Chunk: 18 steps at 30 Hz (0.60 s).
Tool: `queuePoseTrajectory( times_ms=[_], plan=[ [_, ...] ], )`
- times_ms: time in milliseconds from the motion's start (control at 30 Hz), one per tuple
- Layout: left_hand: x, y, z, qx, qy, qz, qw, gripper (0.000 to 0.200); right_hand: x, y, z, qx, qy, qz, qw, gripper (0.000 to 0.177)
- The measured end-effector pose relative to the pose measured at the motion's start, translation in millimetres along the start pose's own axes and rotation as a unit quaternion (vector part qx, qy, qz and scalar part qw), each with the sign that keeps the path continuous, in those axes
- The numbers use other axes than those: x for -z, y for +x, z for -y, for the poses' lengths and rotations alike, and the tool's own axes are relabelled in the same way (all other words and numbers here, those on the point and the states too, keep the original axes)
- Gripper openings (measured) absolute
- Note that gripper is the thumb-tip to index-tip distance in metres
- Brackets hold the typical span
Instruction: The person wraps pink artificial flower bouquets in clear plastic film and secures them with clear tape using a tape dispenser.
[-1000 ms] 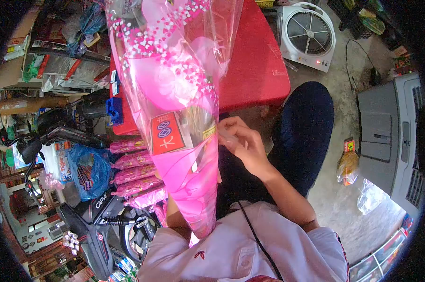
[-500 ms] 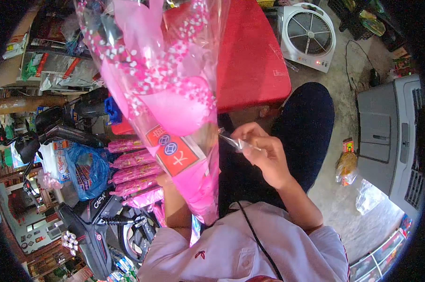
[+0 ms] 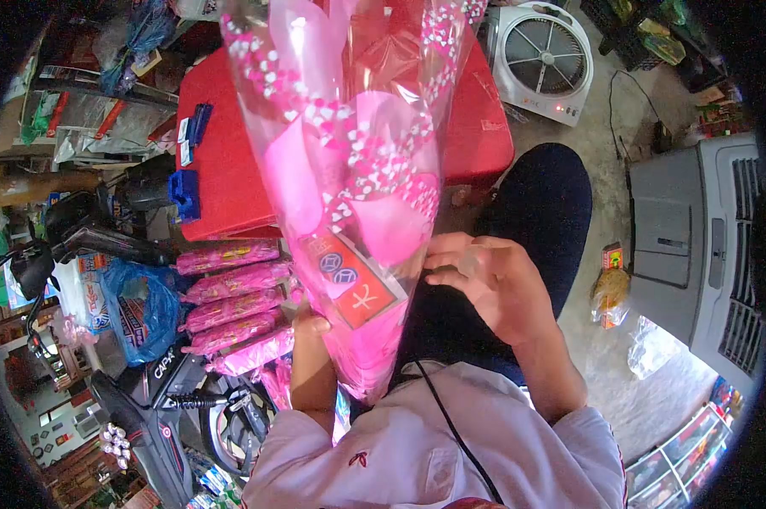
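A cone-shaped pink package [image 3: 370,220], like a wrapped bouquet, stands tilted in front of me in clear plastic film printed with pink and white hearts. Near its narrow lower end is a red label [image 3: 362,297] with blue coin shapes. My left hand [image 3: 309,325] grips the lower left side, its fingers mostly hidden behind the package. At the right edge, my right hand [image 3: 489,276] has bent fingers against the clear wrapper, with the fingertips partly hidden. Several slim pink packages [image 3: 234,293] lie in a row to the left.
A red table [image 3: 222,170] stands ahead, with a blue plastic piece [image 3: 183,195] on its left edge. A white fan [image 3: 544,64] is at the upper right and a grey cooler-like unit [image 3: 679,246] at the right. A motorbike [image 3: 145,416] and a blue bag [image 3: 137,314] are left.
The package has shifted right and tipped more upright. My right hand, earlier pinching a bit of clear film apart from it, has come against its edge. My left thumb now shows.
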<state>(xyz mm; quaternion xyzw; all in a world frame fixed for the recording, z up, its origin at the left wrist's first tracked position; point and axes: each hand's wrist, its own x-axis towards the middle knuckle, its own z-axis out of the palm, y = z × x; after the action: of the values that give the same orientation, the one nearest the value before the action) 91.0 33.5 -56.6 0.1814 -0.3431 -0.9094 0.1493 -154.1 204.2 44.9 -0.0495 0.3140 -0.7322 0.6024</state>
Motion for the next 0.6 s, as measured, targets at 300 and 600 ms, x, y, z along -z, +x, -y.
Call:
queuePoseTrajectory(
  times_ms=[300, 600],
  plan=[
    [-1, 2, 4, 0.004, -0.003, -0.001, 1.000, 0.120, -8, 3, 7, -0.072, 0.080, 0.046, 0.993, 0.054],
    [7, 5, 10, 0.008, 0.006, -0.009, 1.000, 0.119, 5, -1, 17, 0.002, 0.058, 0.027, 0.998, 0.037]
  ],
)
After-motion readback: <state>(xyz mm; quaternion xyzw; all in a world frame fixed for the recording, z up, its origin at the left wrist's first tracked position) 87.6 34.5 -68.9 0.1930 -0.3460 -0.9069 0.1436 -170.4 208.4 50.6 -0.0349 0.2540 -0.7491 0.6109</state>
